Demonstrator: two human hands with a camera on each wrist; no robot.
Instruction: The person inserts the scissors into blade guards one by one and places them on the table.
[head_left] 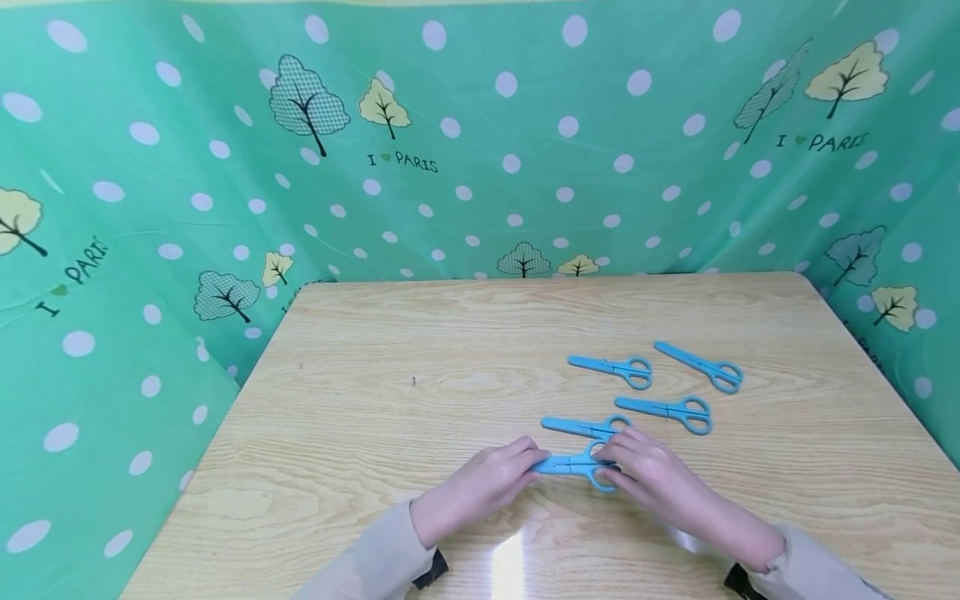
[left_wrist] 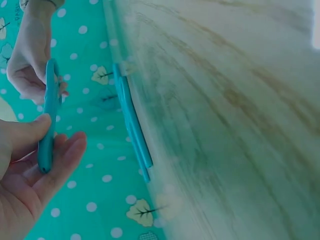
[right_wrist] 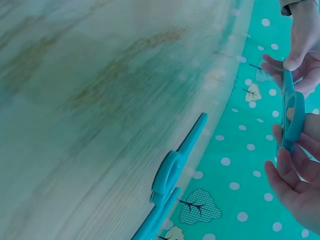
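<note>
Both hands hold one pair of light blue scissors (head_left: 566,465) above the near part of the table. My left hand (head_left: 491,475) pinches the blade end between thumb and fingers; the left wrist view shows the thumb lying on the blue scissors (left_wrist: 46,145). At the other end, my right hand (head_left: 660,475) grips the finger loops, with fingers around the handle (right_wrist: 295,117) in the right wrist view. Just behind the held pair lies a second pair of blue scissors (head_left: 573,426), its loops partly covered by my right hand.
Farther back on the wooden table (head_left: 375,417) lie three more blue scissors: one to the right (head_left: 645,407), one behind (head_left: 600,364) and one at the far right (head_left: 690,360). All their blades point left. A green dotted cloth (head_left: 480,142) hangs around the table.
</note>
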